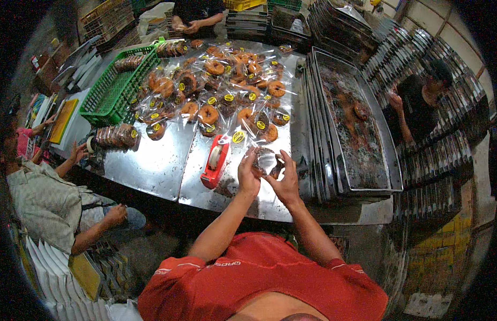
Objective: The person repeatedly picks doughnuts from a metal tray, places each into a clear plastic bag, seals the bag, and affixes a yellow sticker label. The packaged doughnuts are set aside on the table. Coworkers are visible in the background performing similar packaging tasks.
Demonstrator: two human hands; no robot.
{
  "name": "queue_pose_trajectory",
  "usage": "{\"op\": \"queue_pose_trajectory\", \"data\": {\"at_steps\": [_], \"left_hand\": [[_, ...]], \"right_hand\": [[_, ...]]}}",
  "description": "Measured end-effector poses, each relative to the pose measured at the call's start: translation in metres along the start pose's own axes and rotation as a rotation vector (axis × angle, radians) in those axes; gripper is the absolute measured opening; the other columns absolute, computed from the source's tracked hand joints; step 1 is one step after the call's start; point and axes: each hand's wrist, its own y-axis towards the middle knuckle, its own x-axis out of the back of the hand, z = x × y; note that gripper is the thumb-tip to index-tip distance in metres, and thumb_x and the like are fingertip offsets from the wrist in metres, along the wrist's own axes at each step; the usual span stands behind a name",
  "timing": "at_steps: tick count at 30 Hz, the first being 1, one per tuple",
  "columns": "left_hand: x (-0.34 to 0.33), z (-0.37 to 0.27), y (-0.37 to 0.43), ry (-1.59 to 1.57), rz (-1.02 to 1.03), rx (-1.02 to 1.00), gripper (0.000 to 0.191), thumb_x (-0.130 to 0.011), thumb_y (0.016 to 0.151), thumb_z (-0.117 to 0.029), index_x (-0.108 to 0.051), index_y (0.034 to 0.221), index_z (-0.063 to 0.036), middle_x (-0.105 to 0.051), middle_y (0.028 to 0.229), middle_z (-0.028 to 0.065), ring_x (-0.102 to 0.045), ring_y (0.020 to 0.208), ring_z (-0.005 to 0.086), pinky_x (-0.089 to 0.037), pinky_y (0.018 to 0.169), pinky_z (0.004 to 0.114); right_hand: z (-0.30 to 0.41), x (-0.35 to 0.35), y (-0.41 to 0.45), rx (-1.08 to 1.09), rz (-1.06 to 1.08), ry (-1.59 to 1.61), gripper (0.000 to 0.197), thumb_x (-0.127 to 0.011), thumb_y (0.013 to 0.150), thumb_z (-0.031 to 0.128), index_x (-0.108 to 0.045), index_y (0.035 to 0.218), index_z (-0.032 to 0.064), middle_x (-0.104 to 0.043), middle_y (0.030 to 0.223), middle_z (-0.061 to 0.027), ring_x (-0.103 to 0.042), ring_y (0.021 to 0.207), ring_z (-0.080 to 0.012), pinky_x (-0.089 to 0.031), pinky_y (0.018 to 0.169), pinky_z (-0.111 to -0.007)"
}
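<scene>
Over the front of the metal table, my left hand and my right hand hold a dark ring doughnut in clear plastic film between them. The left fingers grip its left side; the right thumb and fingers curve round its right side. Left of my hands lies a red tape dispenser with a pale roll. Beyond is a large heap of wrapped ring doughnuts, brown and dark, many with yellow round stickers.
A green plastic crate stands left, near a row of wrapped doughnuts. Stacked metal trays rise at the right edge, one doughnut on top. Co-workers are at the left, far side and right.
</scene>
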Motion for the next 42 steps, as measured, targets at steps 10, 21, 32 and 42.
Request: {"op": "queue_pose_trajectory", "data": {"at_steps": [10, 21, 32, 42], "left_hand": [[0.013, 0.053, -0.018, 0.351, -0.122, 0.019, 0.033, -0.066, 0.094, -0.027, -0.064, 0.109, 0.0019, -0.068, 0.098, 0.0073, -0.066, 0.088, 0.0155, -0.053, 0.078, 0.031], [0.142, 0.047, 0.011, 1.873, 0.051, -0.257, 0.037, -0.076, 0.079, -0.031, -0.066, 0.100, -0.0018, -0.069, 0.097, 0.0245, -0.066, 0.090, 0.0413, -0.050, 0.074, 0.047], [0.109, 0.041, 0.016, 2.146, -0.051, -0.207, 0.033, -0.049, 0.098, -0.032, -0.068, 0.096, -0.0055, -0.067, 0.084, 0.0187, -0.061, 0.073, 0.0377, -0.046, 0.066, 0.046], [0.060, 0.039, 0.035, 0.544, -0.248, 0.086, 0.021, -0.056, 0.100, -0.025, -0.062, 0.092, -0.0064, -0.062, 0.081, 0.0033, -0.059, 0.073, 0.0156, -0.048, 0.066, 0.031]], "right_hand": [[-0.043, -0.021, -0.013, -0.666, -0.148, 0.872, 0.029, -0.058, 0.098, 0.019, -0.065, 0.117, -0.0027, -0.067, 0.107, -0.0097, -0.064, 0.084, -0.0137, -0.054, 0.076, -0.033], [-0.048, 0.018, 0.156, 0.132, 0.572, -0.470, 0.036, -0.058, 0.092, 0.041, -0.067, 0.109, 0.0097, -0.068, 0.097, -0.0186, -0.066, 0.085, -0.0368, -0.053, 0.075, -0.046], [-0.260, 0.278, 0.225, -0.675, -0.340, -0.786, 0.094, -0.076, 0.072, 0.057, -0.040, 0.146, 0.0109, -0.059, 0.130, -0.0239, -0.057, 0.119, -0.0422, -0.042, 0.100, -0.058], [-0.346, 0.252, 0.268, -0.610, -0.548, -0.649, 0.121, -0.084, 0.066, 0.053, -0.015, 0.156, 0.0124, -0.046, 0.145, -0.0213, -0.039, 0.137, -0.0371, -0.010, 0.110, -0.072]]}}
